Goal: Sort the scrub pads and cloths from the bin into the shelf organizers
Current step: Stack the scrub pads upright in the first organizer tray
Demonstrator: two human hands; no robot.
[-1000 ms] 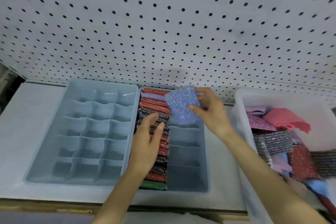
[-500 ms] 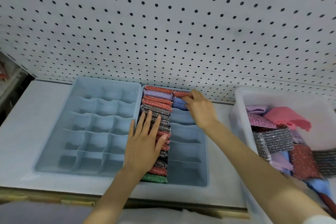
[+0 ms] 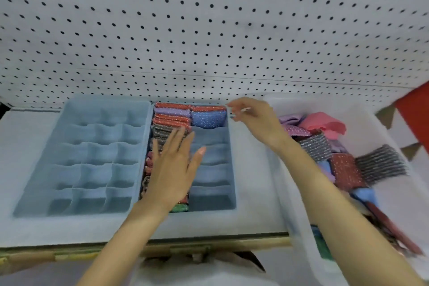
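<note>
Left hand (image 3: 173, 169) flat over packed scrub pads (image 3: 170, 121), grip spread, right hand (image 3: 255, 118) near bin (image 3: 325, 103), grip loose and empty, blue pad (image 3: 207, 119) in right column of organizer (image 3: 232, 169), near the back

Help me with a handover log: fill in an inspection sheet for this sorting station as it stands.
Surface: grey shelf, carrying two organizers and a bin.
Job's things: left organizer, all compartments bare; right organizer, left column packed with scrub pads on edge, right column has a red pad and a blue pad at the far end only; white bin holds mixed pads and a pink cloth.
Clutter: nothing seen.
Grips: left hand flat on the packed column, fingers straight; right hand loose, holding nothing, above the right organizer's far right corner.
Cables: nothing seen.
Surroundings: white pegboard behind; red panel at the right edge.
</note>
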